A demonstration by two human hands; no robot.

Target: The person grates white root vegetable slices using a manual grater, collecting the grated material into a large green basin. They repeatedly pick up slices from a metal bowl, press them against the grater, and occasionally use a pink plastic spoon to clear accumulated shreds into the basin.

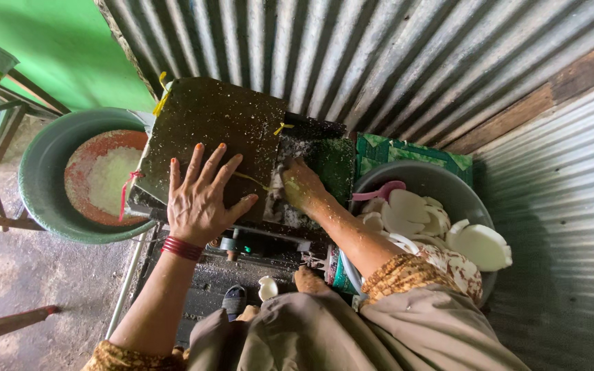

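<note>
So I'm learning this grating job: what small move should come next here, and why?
Probably press the white piece down further with the right hand, which is pushing into the dark grating machine's opening, fingers well back. The left hand lies flat on the cover, steadying it, and white shreds already fill the green basin.

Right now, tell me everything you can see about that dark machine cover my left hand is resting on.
The dark cover is a flat, roughly square panel, seemingly metal, speckled all over with white shreds. It sits tilted atop a grating machine, in front of a corrugated metal wall. Yellow ties show at its upper left corner and right edge, a red one at its lower left. The left hand lies flat on its lower part, fingers spread. The right hand presses into the opening beside it.
</note>
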